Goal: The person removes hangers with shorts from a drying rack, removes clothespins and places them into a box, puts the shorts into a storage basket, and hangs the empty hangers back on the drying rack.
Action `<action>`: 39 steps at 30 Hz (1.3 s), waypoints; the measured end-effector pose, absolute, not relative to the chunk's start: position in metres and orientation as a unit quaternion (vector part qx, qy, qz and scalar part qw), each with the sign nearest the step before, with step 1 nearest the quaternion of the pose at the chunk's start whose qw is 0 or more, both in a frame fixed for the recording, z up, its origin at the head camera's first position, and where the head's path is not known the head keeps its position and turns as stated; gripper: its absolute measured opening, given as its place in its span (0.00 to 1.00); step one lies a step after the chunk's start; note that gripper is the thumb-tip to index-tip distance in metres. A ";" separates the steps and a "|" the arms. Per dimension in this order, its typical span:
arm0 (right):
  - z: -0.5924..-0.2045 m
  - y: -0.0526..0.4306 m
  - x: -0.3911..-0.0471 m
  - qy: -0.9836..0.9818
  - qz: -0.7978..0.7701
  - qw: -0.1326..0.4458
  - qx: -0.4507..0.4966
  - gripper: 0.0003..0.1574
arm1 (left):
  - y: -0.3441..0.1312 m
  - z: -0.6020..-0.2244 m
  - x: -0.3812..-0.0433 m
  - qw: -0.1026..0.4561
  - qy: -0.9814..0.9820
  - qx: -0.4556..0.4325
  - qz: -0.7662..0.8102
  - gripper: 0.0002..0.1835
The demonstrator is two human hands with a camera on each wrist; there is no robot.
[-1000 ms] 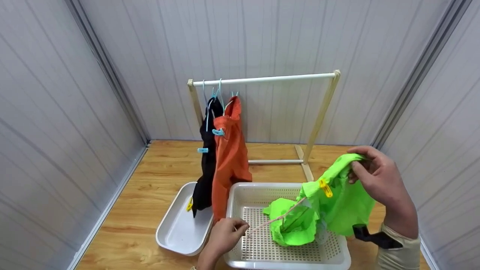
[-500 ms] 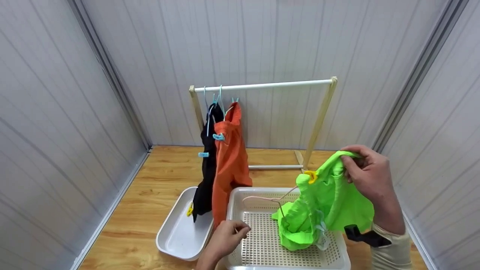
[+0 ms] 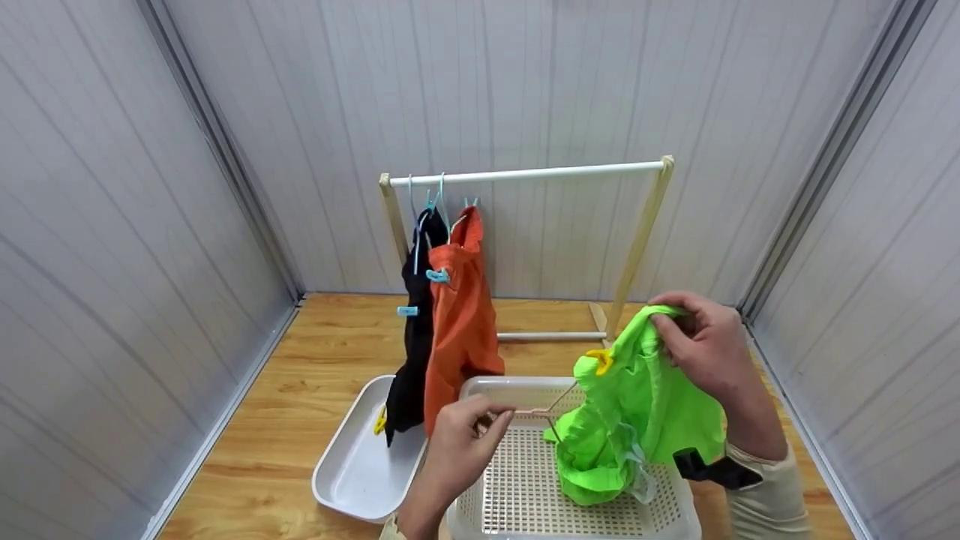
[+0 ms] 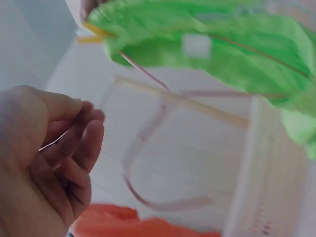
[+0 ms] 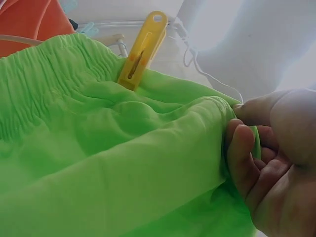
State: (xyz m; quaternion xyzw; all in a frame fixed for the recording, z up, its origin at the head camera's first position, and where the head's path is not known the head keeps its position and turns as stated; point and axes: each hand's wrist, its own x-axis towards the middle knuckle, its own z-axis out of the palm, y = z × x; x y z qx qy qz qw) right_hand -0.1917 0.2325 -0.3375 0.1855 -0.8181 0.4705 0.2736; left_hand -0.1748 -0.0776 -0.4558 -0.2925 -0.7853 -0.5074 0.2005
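My right hand [image 3: 701,345] holds up bright green pants [image 3: 645,405] by the waistband edge, thumb against fingers. A yellow clothespin [image 5: 143,49] clips the elastic waistband beside that grip. The pants' lower part bunches over the white basket [image 3: 495,386]. A pink hanger [image 3: 559,401] runs into the waist, its hook sticking out to the left. My left hand [image 3: 465,442] has its fingertips right at the hook in the head view. In the left wrist view the hand [image 4: 64,138] has curled fingers beside the blurred hook; I cannot tell whether it grips it.
Behind stands a rack with a white rail [image 3: 540,172]. Black clothing [image 3: 418,337] and orange pants [image 3: 461,330] hang at its left end on hangers with blue clothespins. A white tray [image 3: 360,472] sits left of the basket. A pale strip [image 3: 641,476] lies by the green cloth.
My right hand has shifted left with the green pants. The hanger hook has swung up from pointing down-left. My left hand has risen toward the hook.
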 end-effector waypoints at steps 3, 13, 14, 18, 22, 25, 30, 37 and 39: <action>-0.343 0.234 -0.197 -0.814 0.472 0.279 0.192 0.10 | -0.068 -0.444 -0.177 0.253 -0.763 -0.320 -0.501 0.04; -0.341 0.219 -0.198 -0.799 0.465 0.310 0.221 0.10 | -0.046 -0.427 -0.189 0.300 -0.772 -0.318 -0.462 0.10; -0.341 0.218 -0.199 -0.798 0.464 0.312 0.224 0.10 | -0.044 -0.426 -0.190 0.305 -0.776 -0.315 -0.454 0.10; -0.342 0.217 -0.201 -0.792 0.462 0.317 0.241 0.10 | -0.035 -0.422 -0.195 0.312 -0.788 -0.304 -0.435 0.13; -0.348 0.220 -0.207 -0.790 0.464 0.315 0.248 0.11 | -0.024 -0.418 -0.201 0.280 -0.775 -0.316 -0.471 0.16; -0.348 0.219 -0.208 -0.793 0.463 0.314 0.242 0.12 | -0.017 -0.417 -0.205 0.250 -0.760 -0.332 -0.499 0.17; -0.352 0.217 -0.211 -0.792 0.458 0.317 0.249 0.13 | -0.011 -0.419 -0.210 0.234 -0.753 -0.340 -0.513 0.15; -0.354 0.214 -0.212 -0.792 0.455 0.314 0.260 0.13 | -0.008 -0.419 -0.212 0.225 -0.752 -0.343 -0.516 0.15; -0.354 0.213 -0.211 -0.790 0.456 0.314 0.263 0.13 | -0.008 -0.418 -0.211 0.229 -0.750 -0.357 -0.508 0.16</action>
